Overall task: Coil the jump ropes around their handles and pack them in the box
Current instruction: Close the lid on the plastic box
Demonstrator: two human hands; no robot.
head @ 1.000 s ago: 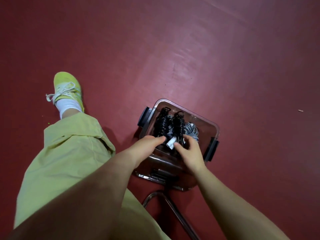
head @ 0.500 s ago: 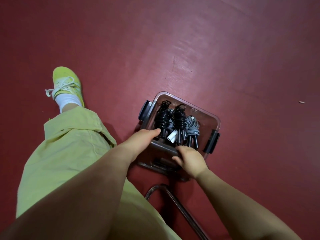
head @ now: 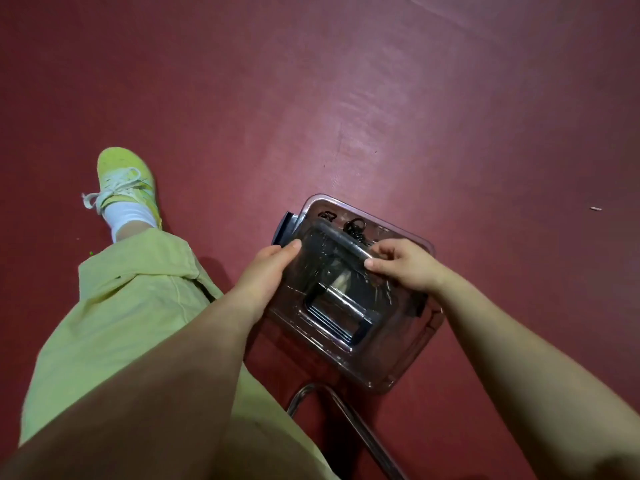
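In the head view, a clear plastic box (head: pixel 349 216) sits on the dark red floor (head: pixel 415 98), and everything else is placed from it. A transparent lid (head: pixel 332 317) with a recessed handle in its middle is held tilted over the box, covering its near part and leaving the far edge uncovered. At that far edge the black coiled ends of the jump ropes (head: pixel 356 227) show inside the box; the rest of them is only dimly visible through the lid. The left hand (head: pixel 266 271) is at the lid's left edge, fingers fairly straight along it with the thumb against the rim. The right hand (head: pixel 405 265) holds the lid's far right edge, its grip clamped on the rim with fingers curled above and thumb below. A dark latch (head: pixel 282 230) sticks out from the box's left side. Left of the box are a yellow-green trouser leg (head: pixel 121 306) and a yellow shoe (head: pixel 124 178) with white laces. Just nearer than the box, a bent metal tube (head: pixel 346 417) rests on the floor.
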